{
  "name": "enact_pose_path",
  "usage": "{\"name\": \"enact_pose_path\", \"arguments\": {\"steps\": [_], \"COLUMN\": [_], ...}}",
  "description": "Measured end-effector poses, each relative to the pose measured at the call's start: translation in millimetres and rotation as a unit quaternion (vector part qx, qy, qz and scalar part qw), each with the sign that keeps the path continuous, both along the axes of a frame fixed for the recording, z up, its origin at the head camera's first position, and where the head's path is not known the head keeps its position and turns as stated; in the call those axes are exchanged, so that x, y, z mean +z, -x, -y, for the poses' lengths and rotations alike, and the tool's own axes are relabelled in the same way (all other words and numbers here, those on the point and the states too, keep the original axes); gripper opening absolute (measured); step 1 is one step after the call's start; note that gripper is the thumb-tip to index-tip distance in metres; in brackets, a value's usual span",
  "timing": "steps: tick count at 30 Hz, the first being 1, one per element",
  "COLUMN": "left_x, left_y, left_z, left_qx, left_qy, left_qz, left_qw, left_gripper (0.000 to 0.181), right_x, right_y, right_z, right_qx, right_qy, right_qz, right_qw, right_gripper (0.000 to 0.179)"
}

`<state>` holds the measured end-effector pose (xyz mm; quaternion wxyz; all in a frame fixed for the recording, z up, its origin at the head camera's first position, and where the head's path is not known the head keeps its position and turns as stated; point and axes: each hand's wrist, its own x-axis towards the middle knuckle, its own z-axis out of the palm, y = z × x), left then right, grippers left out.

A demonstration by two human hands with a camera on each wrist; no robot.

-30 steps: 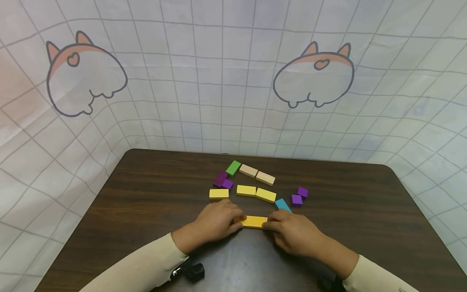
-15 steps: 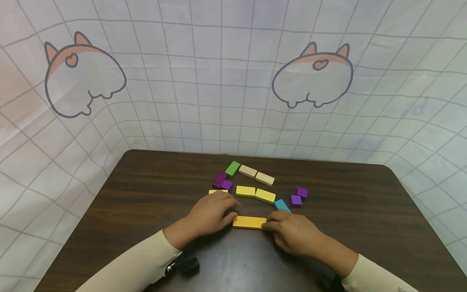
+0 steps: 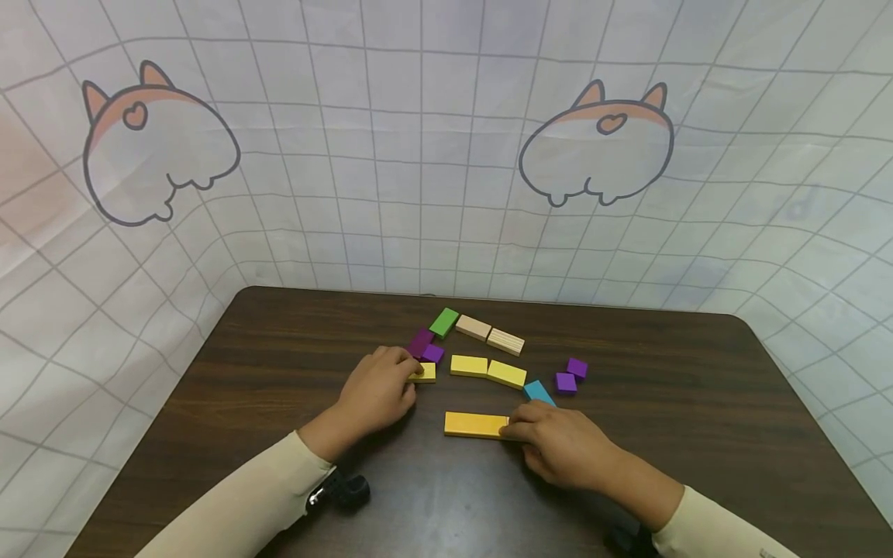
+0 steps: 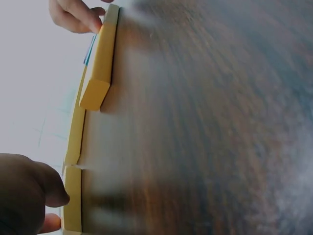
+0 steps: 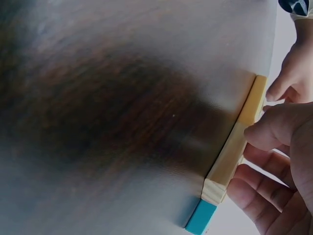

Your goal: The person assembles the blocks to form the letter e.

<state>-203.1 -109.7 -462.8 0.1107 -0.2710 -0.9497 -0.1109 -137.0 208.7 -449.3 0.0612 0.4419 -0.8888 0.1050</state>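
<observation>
As right wrist best shows, pale block [image 5: 228, 157], pinched

Head view looks down; 2 low wrist closeups share the orange block [image 4: 100, 63].

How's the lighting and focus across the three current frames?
Head: fairly sharp, pale glare on near middle of the dark brown wood-grain table; left wrist: white gridded backdrop washed out, left hand dark against it, grain smeared; right wrist: backdrop also washed out, grain soft, dark patch, probably shadow, across table.
</observation>
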Motion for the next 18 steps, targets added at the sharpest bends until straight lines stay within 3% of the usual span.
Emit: {"name": "enact_pose_path", "arguments": {"steps": [5,18], "left_x": [-2.0,0.1], "left_y": [-0.2,-1.2], "left_z": [3.1,-0.3], "left_qx": [-0.007,-0.026], "left_qy": [-0.014,0.008], "left_qz": [0.0,0.025], "left_qw": [0.9999,0.9993], "left_gripper": [0.023,0.029], "right_x": [-1.8,-4.8], "right_y": [0.6,1.3], "right_z": [0.0,-0.7], "right_qx": [0.002,0.001], "right_qy": [0.001,0.001], "right_qz": [-0.006,-0.002], "right_qw": [1.0,1.0], "right_gripper": [0.033,0.034]}}
